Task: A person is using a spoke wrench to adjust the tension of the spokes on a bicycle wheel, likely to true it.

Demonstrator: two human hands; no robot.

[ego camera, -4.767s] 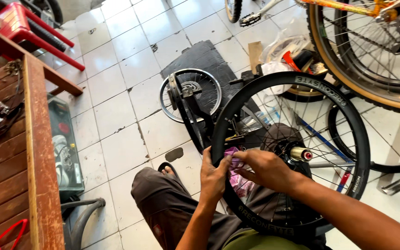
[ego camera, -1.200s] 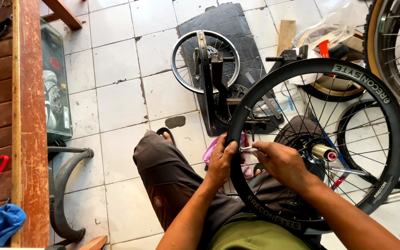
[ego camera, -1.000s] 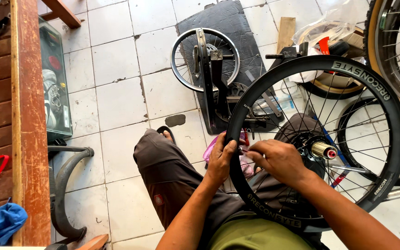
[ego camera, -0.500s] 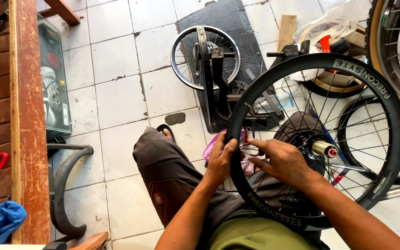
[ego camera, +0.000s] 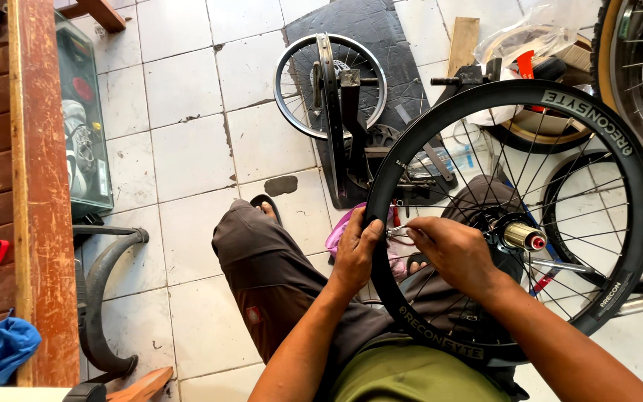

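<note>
Your left hand (ego camera: 356,249) clamps the black wheel's (ego camera: 511,216) rim on its left edge; your right hand (ego camera: 452,249) pinches a small tool (ego camera: 398,232) at a spoke there. The wheel stands on your lap. You seem mid-adjustment; hold the rim steady and turn gently. A truing stand (ego camera: 351,126) sits farther off.

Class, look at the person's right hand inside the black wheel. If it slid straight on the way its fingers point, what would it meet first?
The right hand points leftward, toward the black rim. It would probably meet that rim first, just where the left hand grips it, though depth is unclear.
</note>
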